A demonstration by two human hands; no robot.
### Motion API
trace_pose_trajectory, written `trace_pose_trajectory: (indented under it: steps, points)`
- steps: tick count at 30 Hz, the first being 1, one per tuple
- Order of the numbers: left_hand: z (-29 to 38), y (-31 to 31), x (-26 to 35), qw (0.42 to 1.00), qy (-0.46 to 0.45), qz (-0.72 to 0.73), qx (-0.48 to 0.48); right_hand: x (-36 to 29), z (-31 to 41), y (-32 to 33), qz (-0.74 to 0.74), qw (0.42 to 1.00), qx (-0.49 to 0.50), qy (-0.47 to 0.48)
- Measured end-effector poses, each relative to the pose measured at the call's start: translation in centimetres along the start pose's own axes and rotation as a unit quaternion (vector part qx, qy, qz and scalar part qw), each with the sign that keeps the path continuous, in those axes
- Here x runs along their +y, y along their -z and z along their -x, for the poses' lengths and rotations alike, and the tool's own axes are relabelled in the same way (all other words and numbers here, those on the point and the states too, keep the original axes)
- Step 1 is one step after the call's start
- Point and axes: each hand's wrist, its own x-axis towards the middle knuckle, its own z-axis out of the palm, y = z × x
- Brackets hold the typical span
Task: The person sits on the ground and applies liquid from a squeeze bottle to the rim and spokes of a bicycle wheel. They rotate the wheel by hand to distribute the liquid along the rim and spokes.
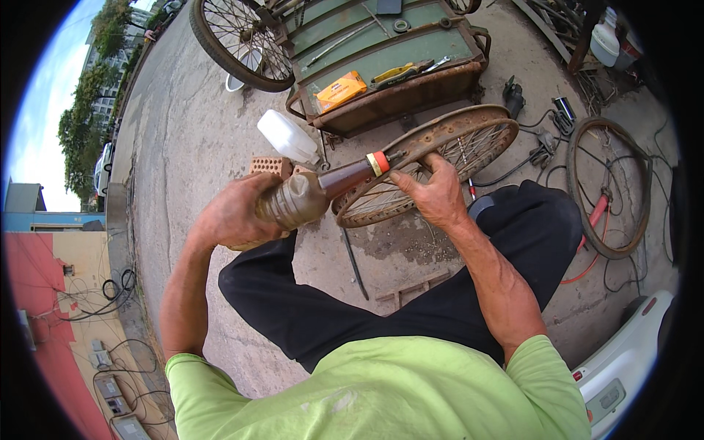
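Tilted in front of me is a rusty spoked wheel rim (473,132) with no tyre on it. My right hand (434,192) grips its near edge, with thumb and fingers around the metal. My left hand (236,212) is closed around a murky plastic bottle (297,201) held nearly sideways. The bottle's brown neck points right, and its red-and-cream cap (378,163) is at the rim, close to a valve or spoke end; whether they touch I cannot tell. Liquid is not plainly seen leaving the cap.
A green metal cart (341,52) with rusty edges bears an orange box (341,92), yellow-handled pliers (393,74) and a wrench (438,64). A white jug (286,135) and perforated bricks (269,165) lie left. A bicycle tyre (575,159) and cables lie right.
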Motion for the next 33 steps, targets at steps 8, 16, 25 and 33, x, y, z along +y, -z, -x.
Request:
trace_pose_trajectory:
  steps: [8, 16, 25, 33]
  points:
    - [0.1, -0.9, -0.9, 1.000, -0.001, 0.012, -0.001, -0.3, 0.2, 0.0, 0.000, 1.000, 0.003, -0.004]
    - [-0.3, -5.5, -4.1, 0.994, 0.028, 0.108, 0.020, 0.3, 0.0, -0.9, -0.032, 0.999, 0.014, 0.022]
    - [0.4, -6.7, -5.9, 0.988, 0.028, 0.144, 0.048, 0.4, -0.8, -2.9, -0.003, 0.998, 0.018, 0.052]
    - [0.9, -5.3, -5.0, 0.994, 0.030, 0.093, 0.041, -0.2, 1.3, -5.0, 0.025, 0.998, 0.024, 0.059]
